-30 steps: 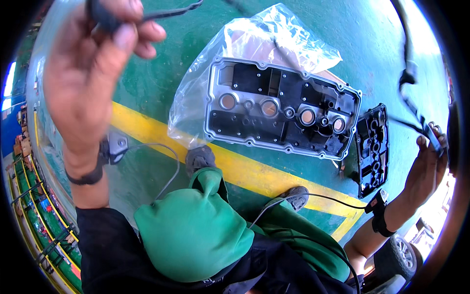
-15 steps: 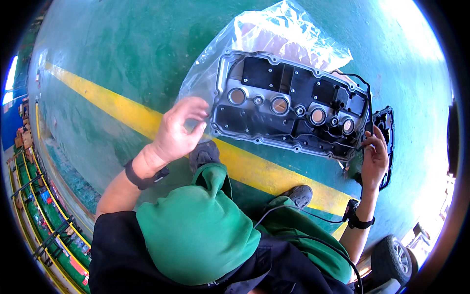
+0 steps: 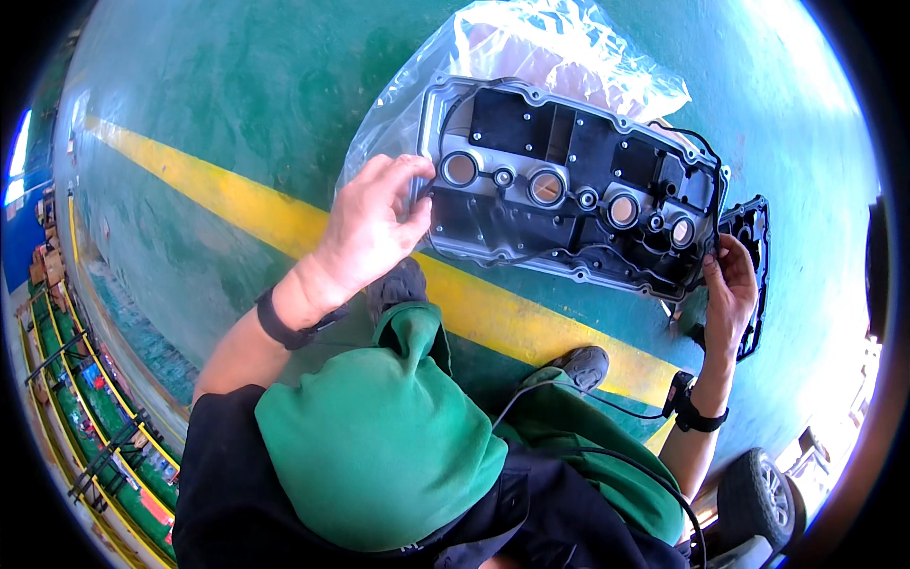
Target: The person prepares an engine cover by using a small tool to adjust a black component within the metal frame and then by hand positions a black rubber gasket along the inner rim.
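A silver-and-black valve cover (image 3: 506,123) lies with its fittings upward on a clear plastic bag (image 3: 384,133). A thin black rubber gasket (image 3: 706,142) runs loosely along and across it. My left hand (image 3: 379,218) is closed at the cover's left end, its fingertips pinching the gasket there. At the right end, my right hand (image 3: 725,289) grips the gasket between thumb and fingers. Beside that hand, a second, black cover-shaped part (image 3: 758,228) rests to the right, partly hidden.
Green floor with a yellow stripe (image 3: 209,194) surrounds the parts. My shoes (image 3: 578,370) are below the cover. A tyre (image 3: 754,493) stands at the lower right. Yellow railings (image 3: 81,398) and boxes (image 3: 47,261) show at the far left.
Both hands have come down and inward from a raised, spread position, bringing the gasket onto the cover. My left hand has since moved up against the cover's left end.
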`<state>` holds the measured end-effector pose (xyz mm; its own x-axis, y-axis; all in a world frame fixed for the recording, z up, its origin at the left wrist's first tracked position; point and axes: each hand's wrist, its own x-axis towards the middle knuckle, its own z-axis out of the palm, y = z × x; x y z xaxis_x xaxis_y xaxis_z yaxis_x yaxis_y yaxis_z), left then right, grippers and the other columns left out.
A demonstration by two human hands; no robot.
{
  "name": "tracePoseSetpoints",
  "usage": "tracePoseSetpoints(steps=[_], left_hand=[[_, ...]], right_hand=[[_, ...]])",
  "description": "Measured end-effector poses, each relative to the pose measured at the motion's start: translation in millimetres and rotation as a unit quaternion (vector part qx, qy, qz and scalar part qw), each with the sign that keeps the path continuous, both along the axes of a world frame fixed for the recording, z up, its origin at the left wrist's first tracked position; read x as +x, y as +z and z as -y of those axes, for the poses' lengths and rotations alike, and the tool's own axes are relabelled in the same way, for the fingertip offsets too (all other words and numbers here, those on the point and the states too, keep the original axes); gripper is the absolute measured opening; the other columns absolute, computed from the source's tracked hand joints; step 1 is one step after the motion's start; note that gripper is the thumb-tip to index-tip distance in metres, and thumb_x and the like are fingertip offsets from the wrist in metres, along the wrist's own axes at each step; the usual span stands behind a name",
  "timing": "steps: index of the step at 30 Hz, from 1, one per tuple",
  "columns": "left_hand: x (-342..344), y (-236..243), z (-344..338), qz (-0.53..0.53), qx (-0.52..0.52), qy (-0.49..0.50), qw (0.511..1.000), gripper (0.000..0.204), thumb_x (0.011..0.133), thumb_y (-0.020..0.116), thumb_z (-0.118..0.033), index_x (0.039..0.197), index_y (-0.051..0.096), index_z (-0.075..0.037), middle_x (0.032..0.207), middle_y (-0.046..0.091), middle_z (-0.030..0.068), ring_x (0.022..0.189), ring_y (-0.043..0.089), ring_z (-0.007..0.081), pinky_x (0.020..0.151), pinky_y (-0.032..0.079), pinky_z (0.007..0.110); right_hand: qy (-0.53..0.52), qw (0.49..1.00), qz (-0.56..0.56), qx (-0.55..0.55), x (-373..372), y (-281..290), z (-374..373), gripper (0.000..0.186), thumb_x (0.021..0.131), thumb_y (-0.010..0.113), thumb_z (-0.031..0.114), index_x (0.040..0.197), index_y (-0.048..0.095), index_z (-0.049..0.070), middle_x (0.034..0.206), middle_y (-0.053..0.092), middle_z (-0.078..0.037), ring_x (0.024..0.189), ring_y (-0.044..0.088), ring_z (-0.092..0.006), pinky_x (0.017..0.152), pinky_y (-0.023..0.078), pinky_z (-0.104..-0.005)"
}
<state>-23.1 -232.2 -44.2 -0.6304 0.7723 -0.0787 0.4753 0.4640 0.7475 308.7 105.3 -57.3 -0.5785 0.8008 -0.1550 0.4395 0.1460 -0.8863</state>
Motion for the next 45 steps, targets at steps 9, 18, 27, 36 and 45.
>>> tracePoseSetpoints(steps=[9,18,27,36,45], left_hand=[[2,-1,5,0.025,0.027,0.022,0.999,0.015,0.086,0.07,0.01,0.095,0.062,0.001,0.089,0.059,0.0021,0.074,0.06,0.0043,0.063,0.051,0.021],[9,2,19,0.118,0.035,0.05,0.991,0.021,0.093,0.068,0.011,0.11,0.06,0.0,0.1,0.066,0.0035,0.088,0.066,0.0075,0.077,0.054,0.023],[15,-6,25,0.173,0.079,0.062,0.98,0.032,0.088,0.074,0.011,0.115,0.06,0.001,0.106,0.065,0.0051,0.087,0.067,0.0103,0.076,0.055,0.025],[20,-5,19,0.191,0.088,0.069,0.975,0.032,0.089,0.069,0.013,0.116,0.058,0.0,0.107,0.064,0.0048,0.088,0.066,0.0096,0.077,0.054,0.024],[19,2,13,0.105,0.043,0.037,0.993,0.042,0.084,0.071,0.011,0.122,0.068,-0.006,0.102,0.063,0.0052,0.085,0.065,0.0126,0.077,0.053,0.025]], right_hand=[[-0.077,0.996,-0.03,0.031,2,9,0,0.027,0.1,0.071,0.01,0.126,0.069,0.003,0.097,0.067,0.003,0.08,0.06,-0.0031,0.064,0.045,-0.0176],[-0.078,0.996,-0.034,-0.018,23,-6,-1,0.028,0.1,0.072,0.012,0.126,0.068,0.003,0.09,0.067,-0.001,0.077,0.062,-0.0055,0.061,0.05,-0.0198],[-0.088,0.984,-0.071,-0.141,30,0,7,0.041,0.096,0.073,0.002,0.135,0.062,0.001,0.111,0.071,-0.005,0.093,0.067,-0.0098,0.078,0.055,-0.0227],[-0.052,0.976,-0.043,-0.207,52,15,-1,0.042,0.093,0.075,0.001,0.133,0.061,0.0,0.111,0.071,-0.006,0.095,0.068,-0.0114,0.08,0.06,-0.0257],[-0.011,0.996,0.001,-0.088,33,11,11,0.051,0.095,0.076,0.007,0.141,0.056,0.001,0.12,0.069,-0.01,0.103,0.067,-0.0166,0.086,0.059,-0.0309]])
